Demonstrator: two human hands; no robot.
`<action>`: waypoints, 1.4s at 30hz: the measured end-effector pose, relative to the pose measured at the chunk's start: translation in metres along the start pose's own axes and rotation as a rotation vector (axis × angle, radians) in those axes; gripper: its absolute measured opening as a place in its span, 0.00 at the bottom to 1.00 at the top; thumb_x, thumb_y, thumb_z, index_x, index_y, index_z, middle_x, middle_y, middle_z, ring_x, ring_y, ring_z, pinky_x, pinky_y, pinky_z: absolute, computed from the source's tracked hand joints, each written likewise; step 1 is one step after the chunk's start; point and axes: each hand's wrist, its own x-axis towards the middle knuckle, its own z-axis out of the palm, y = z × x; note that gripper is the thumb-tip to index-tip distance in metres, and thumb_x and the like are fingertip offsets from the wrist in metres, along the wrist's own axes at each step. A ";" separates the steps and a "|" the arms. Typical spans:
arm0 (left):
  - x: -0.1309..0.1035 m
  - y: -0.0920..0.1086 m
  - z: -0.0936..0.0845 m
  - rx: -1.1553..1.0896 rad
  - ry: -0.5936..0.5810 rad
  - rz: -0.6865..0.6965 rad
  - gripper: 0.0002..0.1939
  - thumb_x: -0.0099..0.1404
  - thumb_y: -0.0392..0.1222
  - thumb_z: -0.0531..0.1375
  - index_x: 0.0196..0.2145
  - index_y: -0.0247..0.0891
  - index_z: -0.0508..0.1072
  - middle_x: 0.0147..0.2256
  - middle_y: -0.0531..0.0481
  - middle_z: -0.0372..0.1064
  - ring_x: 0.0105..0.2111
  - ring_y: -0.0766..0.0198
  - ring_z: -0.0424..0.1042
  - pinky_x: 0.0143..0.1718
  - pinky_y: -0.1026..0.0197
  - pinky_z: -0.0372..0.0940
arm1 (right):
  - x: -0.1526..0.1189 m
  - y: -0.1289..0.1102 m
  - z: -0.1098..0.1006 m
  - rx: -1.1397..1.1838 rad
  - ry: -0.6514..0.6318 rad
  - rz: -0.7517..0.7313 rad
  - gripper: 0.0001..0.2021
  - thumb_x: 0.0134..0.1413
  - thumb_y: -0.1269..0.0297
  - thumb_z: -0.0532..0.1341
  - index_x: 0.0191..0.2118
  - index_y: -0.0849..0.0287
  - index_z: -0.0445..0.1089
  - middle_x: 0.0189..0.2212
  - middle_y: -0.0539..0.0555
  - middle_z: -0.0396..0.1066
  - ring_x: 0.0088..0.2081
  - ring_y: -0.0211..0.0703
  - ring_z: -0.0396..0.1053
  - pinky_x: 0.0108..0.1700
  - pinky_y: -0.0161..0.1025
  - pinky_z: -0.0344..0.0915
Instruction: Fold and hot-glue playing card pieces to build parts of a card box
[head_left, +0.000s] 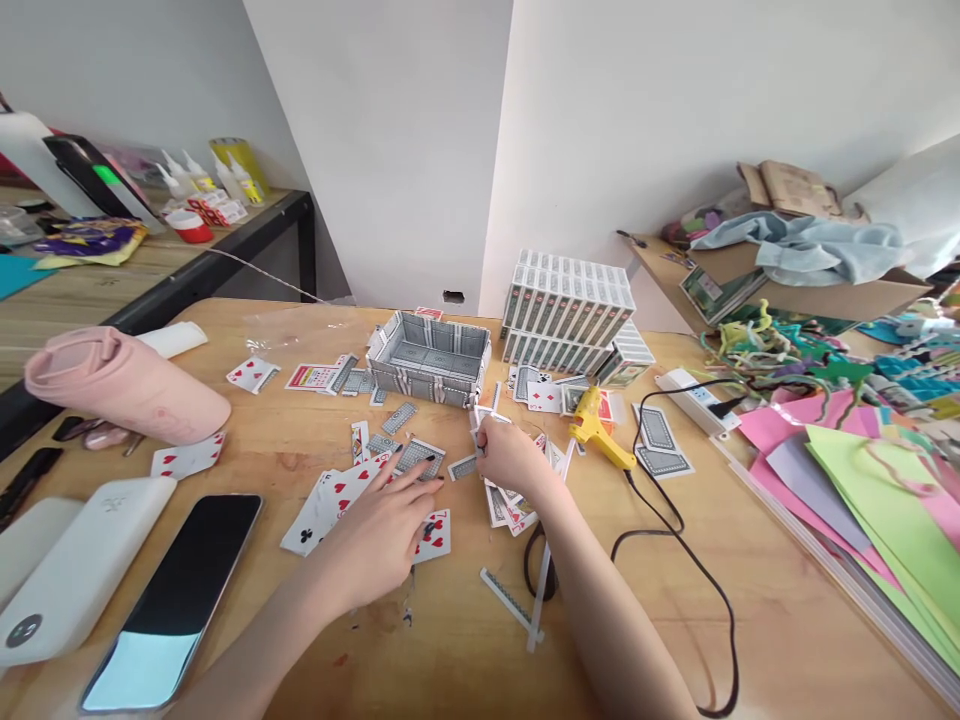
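My left hand [382, 530] lies with its fingers spread over loose playing cards [322, 505], its fingertips near a card back and a seven of hearts [435, 537]. My right hand [506, 455] has its fingers closed around something small and pale, mostly hidden, by the near right corner of an open box made of cards [431, 385]. Under and beside the right hand is a pile of cards [514, 510]. To its right, a yellow glue gun [602, 428] lies on the table.
Stacked card packs [568, 310] stand behind at the right. A black cord [675, 530], power strip [694, 400] and coloured paper [870, 500] lie right. A phone [176, 600], white power bank [90, 570] and pink roll [127, 385] lie left. Scissors [540, 565] are partly under my right forearm.
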 end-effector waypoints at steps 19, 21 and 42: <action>0.000 0.014 -0.012 -0.292 0.113 -0.454 0.14 0.65 0.46 0.46 0.33 0.41 0.68 0.21 0.54 0.67 0.21 0.62 0.66 0.24 0.62 0.58 | -0.021 0.000 -0.026 0.521 -0.005 -0.210 0.08 0.48 0.60 0.61 0.33 0.57 0.73 0.30 0.51 0.74 0.31 0.38 0.69 0.33 0.34 0.62; 0.006 0.011 -0.019 -0.443 0.229 -0.474 0.14 0.64 0.50 0.49 0.31 0.41 0.69 0.20 0.55 0.67 0.20 0.65 0.64 0.22 0.65 0.56 | -0.024 -0.002 -0.026 0.616 -0.100 -0.278 0.08 0.45 0.61 0.63 0.33 0.58 0.73 0.28 0.50 0.73 0.30 0.39 0.69 0.31 0.34 0.63; 0.036 0.004 0.014 -1.458 0.363 -0.479 0.10 0.59 0.45 0.58 0.29 0.34 0.68 0.17 0.53 0.69 0.15 0.69 0.66 0.15 0.70 0.60 | -0.027 -0.006 0.047 1.339 0.341 -0.173 0.15 0.49 0.60 0.61 0.44 0.56 0.66 0.33 0.52 0.72 0.32 0.41 0.69 0.28 0.34 0.65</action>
